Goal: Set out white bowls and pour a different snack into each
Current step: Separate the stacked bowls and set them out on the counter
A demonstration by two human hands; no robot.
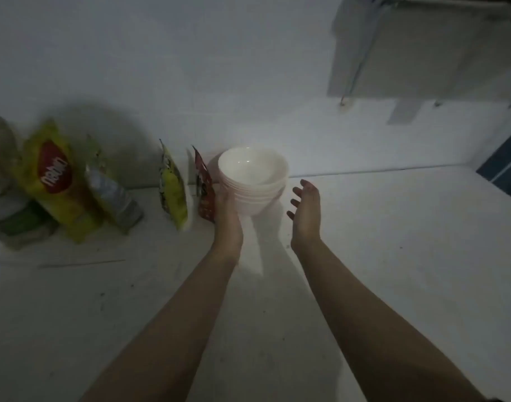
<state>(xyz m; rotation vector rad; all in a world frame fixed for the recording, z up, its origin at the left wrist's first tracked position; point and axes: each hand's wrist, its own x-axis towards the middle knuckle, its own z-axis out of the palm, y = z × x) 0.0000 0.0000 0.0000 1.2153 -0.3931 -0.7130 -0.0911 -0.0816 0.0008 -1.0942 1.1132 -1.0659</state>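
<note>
From the head view the task is barely beginning — the white bowls (pixel 252 181) are sitting nested in one stack at the far side of the counter (pixel 393 242), none set out, none filled. The snack bags (pixel 173 184) (blurred, leaning at the wall) are waiting left. The left hand (pixel 226 216) is touching the stack's left side; the right hand (pixel 305 211) is hovering just right of it, fingers spread, holding nothing.

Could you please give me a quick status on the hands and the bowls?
Left hand on the side of the bowl stack. Right hand open, just clear of it. Bowls still nested, none set out. Snack bags close at left.
</note>
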